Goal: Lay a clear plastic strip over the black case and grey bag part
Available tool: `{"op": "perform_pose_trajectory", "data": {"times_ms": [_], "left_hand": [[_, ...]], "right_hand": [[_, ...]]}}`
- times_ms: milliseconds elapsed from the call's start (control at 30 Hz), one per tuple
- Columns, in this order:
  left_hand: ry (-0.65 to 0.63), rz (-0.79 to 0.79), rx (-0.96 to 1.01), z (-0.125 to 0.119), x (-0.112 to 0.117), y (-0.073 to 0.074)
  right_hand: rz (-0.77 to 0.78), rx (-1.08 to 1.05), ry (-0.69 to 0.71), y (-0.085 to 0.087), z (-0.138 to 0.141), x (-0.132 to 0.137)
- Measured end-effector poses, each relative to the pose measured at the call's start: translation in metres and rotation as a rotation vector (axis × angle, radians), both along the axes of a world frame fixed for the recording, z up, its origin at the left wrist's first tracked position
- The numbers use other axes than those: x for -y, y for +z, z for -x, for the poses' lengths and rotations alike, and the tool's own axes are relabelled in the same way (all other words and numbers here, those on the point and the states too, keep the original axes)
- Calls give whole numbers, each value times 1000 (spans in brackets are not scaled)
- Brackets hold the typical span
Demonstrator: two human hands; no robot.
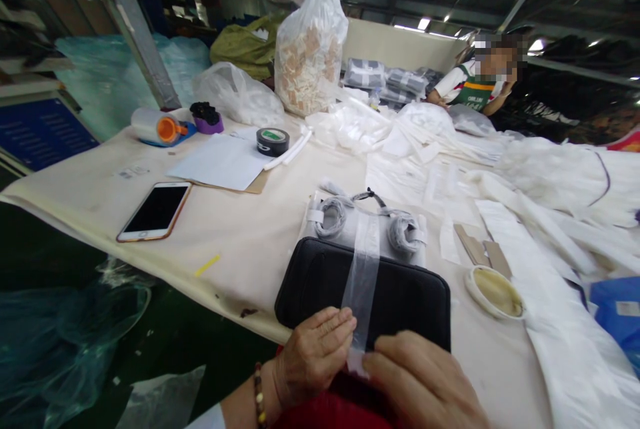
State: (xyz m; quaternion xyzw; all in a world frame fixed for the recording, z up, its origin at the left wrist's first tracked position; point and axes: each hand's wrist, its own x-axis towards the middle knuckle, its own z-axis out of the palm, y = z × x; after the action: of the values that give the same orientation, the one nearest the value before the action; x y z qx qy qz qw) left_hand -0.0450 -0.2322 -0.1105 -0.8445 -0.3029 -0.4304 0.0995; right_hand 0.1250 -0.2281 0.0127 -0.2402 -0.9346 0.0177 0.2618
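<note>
A black zippered case (400, 296) lies at the table's near edge. A strip of clear plastic film (364, 262) runs down over its middle. My left hand (320, 348) rests on the case's near edge beside the strip, fingers stretched out and together. My right hand (425, 379) is closed at the strip's lower end, with its fingertips partly hidden and slightly blurred. Behind the case, two coiled handles wrapped in grey-white covering, a left coil (332, 216) and a right coil (403, 232), sit on a plastic-covered part.
A phone (155, 211), a roll of black tape (273, 141) and paper sheets (225, 161) lie to the left. On the right are a shallow round dish (495, 292) and white film strips (565, 322). A filled plastic bag (310, 56) stands behind; a co-worker (477, 86) is at the far right.
</note>
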Motion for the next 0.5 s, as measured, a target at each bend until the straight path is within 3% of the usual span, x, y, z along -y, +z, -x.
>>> {"op": "perform_pose_trajectory", "data": {"times_ms": [200, 500], "left_hand": [[-15, 113, 149, -4, 2, 2], [-59, 136, 114, 0, -1, 1]], "right_hand": [[91, -157, -33, -11, 4, -61], [177, -174, -208, -47, 9, -87]]}}
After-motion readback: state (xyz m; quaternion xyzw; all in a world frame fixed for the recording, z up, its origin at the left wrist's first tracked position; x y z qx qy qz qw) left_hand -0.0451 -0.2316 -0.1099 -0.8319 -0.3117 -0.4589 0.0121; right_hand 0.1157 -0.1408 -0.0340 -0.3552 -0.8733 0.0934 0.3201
